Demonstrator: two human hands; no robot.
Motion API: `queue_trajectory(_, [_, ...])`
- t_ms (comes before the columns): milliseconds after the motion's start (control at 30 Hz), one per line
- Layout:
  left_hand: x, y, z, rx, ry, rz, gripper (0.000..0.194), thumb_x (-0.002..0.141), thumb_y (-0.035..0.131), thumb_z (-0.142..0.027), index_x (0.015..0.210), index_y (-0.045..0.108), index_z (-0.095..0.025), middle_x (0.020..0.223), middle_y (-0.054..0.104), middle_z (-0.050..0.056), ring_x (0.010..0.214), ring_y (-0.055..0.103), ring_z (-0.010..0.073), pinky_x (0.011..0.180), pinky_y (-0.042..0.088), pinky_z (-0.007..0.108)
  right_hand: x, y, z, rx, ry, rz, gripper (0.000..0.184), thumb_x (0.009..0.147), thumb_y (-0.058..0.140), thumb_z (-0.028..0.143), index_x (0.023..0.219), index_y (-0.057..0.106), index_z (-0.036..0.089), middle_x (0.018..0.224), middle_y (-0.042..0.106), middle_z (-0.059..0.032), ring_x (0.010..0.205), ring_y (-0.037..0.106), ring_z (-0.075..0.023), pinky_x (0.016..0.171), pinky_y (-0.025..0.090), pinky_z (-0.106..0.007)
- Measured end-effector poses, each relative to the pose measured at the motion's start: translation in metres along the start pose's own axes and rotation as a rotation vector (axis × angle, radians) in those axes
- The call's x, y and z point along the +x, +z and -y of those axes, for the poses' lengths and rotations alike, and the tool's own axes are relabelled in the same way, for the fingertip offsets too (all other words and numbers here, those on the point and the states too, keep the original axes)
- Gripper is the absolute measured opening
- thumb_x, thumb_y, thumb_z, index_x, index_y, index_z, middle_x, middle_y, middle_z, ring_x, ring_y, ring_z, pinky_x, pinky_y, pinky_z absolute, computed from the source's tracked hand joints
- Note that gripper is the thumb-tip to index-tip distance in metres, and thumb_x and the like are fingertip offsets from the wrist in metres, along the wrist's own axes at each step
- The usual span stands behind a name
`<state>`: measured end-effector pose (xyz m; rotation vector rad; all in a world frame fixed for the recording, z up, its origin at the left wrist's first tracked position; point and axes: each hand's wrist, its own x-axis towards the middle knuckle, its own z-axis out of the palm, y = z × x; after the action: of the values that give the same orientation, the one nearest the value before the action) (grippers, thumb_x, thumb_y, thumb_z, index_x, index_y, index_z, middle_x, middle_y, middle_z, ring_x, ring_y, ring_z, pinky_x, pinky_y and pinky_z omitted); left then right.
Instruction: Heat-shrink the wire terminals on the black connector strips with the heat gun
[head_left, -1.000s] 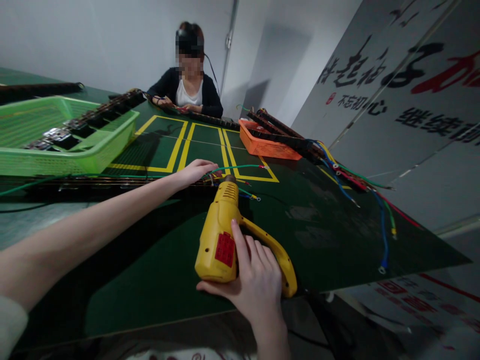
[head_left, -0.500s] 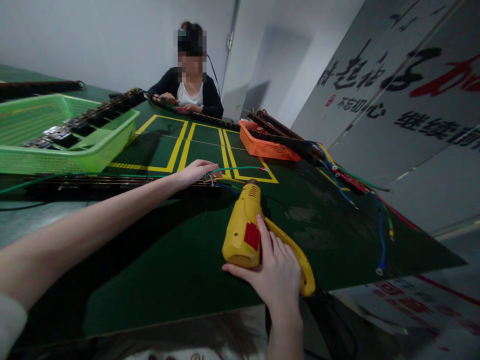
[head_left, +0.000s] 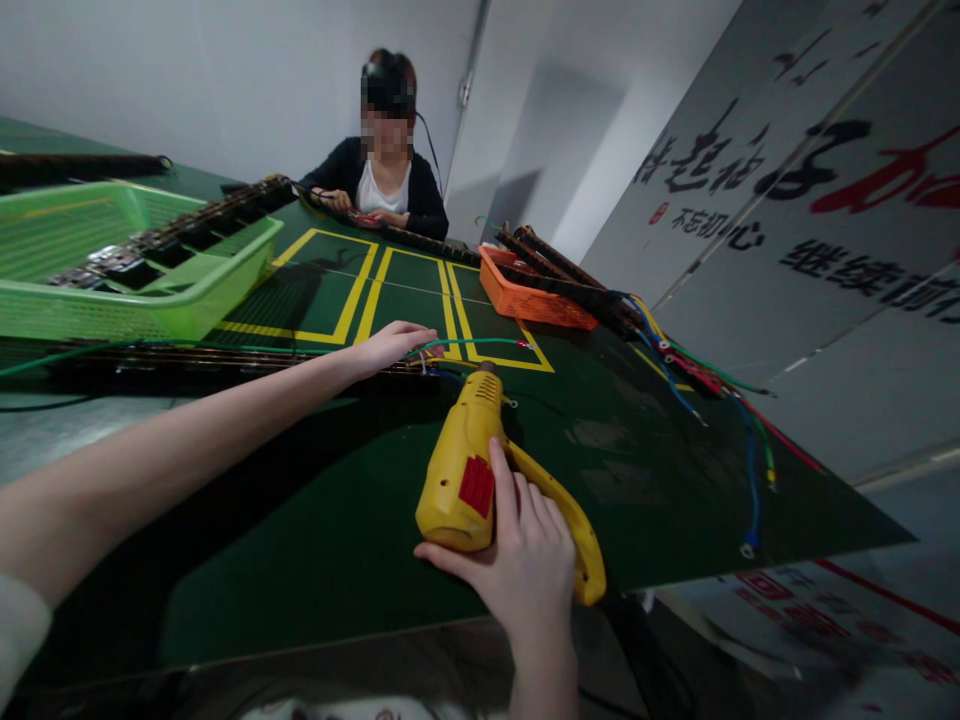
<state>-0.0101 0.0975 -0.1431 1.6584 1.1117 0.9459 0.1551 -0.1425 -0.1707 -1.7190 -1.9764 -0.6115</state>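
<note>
My right hand [head_left: 529, 560] is wrapped round a yellow heat gun [head_left: 457, 470] with a red label. Its dark nozzle points away from me, close to the thin wires at the end of a long dark strip assembly [head_left: 247, 372]. My left hand [head_left: 401, 342] lies at that end, fingers curled over the wires; the fingertips are partly hidden. A green wire [head_left: 480, 342] with a red-sleeved metal terminal runs out to the right past these fingers. Beside the nozzle a small ring terminal [head_left: 513, 403] shows, its wire mostly behind the gun.
A green basket [head_left: 172, 310] with a strip assembly across it stands on the left. An orange basket [head_left: 540, 300] carries more strips, their coloured wires [head_left: 705, 385] trailing right. Across the green table [head_left: 330, 560] sits another person [head_left: 386, 185], hands on a strip.
The heat gun in my right hand has shifted a little left, its nozzle nearer the wire ends. The ring terminal now shows right of the nozzle. My left hand has hardly moved.
</note>
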Motion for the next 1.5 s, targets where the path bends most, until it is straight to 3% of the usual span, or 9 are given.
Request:
queue_trajectory(333, [-0.005,0.001,-0.005,0.074,-0.051,-0.058,0.047,0.072,0.059,-0.056,0.096,0.071,-0.017,0.097,0.071,0.006,0.093,0.062,0.0237,0.085,0.049,0.03,-0.003,0.004,0.026,0.086,-0.032,-0.027,0.105,0.069,0.041,0.084,0.141,0.032,0.009,0.094,0.06,-0.0098,0.081,0.055,-0.0235,0.074,0.039,-0.036])
queue_trajectory(667, [0.004,0.0,0.007,0.044,0.121,0.084,0.059,0.077,0.046,-0.064,0.09,0.07,-0.012,0.097,0.069,0.008,0.093,0.059,0.0235,0.091,0.043,0.032,-0.001,0.0,0.048,0.172,-0.077,-0.024,0.103,0.07,0.042,0.083,0.141,0.033,0.009,0.087,0.057,-0.0075,0.075,0.054,-0.0215,0.069,0.039,-0.034])
queue_trajectory(833, [0.003,0.0,0.008,0.044,0.093,0.129,0.065,0.076,0.044,-0.07,0.089,0.071,-0.013,0.093,0.07,0.009,0.089,0.061,0.0242,0.084,0.047,0.032,-0.001,0.004,0.053,0.186,-0.074,-0.022,0.102,0.072,0.039,0.083,0.143,0.031,0.01,0.089,0.057,-0.0078,0.076,0.053,-0.0218,0.07,0.038,-0.035])
queue_trajectory(1000, [-0.001,0.0,0.001,0.152,0.093,0.077,0.06,0.073,0.052,-0.068,0.092,0.073,-0.015,0.095,0.071,0.007,0.096,0.06,0.0263,0.087,0.047,0.031,0.001,0.013,0.049,0.189,-0.043,-0.088,0.104,0.07,0.033,0.086,0.143,0.031,0.012,0.09,0.057,-0.0077,0.076,0.053,-0.0219,0.069,0.038,-0.035])
queue_trajectory(1267, [-0.001,-0.001,0.0,0.227,0.122,0.113,0.054,0.074,0.053,-0.061,0.1,0.071,-0.017,0.106,0.069,0.005,0.102,0.06,0.0244,0.093,0.046,0.03,0.005,0.008,0.025,0.181,-0.045,-0.012,0.11,0.064,0.043,0.087,0.144,0.028,0.014,0.091,0.059,-0.0067,0.077,0.055,-0.0221,0.071,0.04,-0.036])
queue_trajectory(1500, [0.001,-0.002,-0.001,0.255,0.123,0.119,0.051,0.074,0.052,-0.058,0.099,0.071,-0.018,0.107,0.069,0.005,0.103,0.06,0.0241,0.094,0.046,0.029,-0.001,0.011,0.01,0.145,0.016,-0.006,0.114,0.06,0.041,0.091,0.144,0.028,0.016,0.099,0.062,-0.009,0.085,0.058,-0.0247,0.077,0.043,-0.038])
